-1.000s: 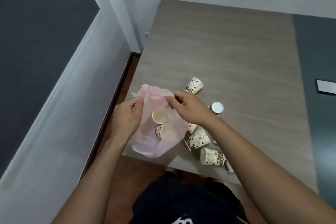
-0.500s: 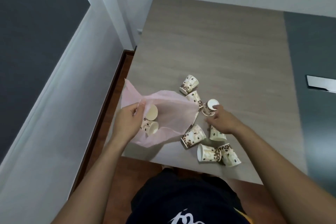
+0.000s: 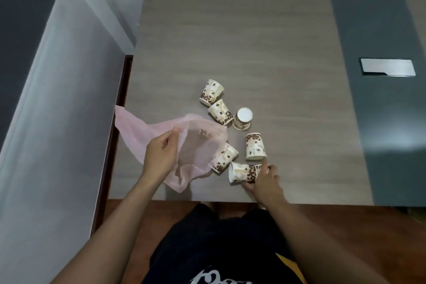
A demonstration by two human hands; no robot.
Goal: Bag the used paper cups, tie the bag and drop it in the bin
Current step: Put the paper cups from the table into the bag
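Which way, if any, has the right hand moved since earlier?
Yes: the right hand left the upturned cup for the lying cup nearer the table's front edge.

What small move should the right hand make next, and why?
Probably lift the cup that the right hand grips and carry it left into the bag, whose mouth the left hand holds open toward the cups. Thumb and fingers lie round that cup, and other cups lie loose on the table.
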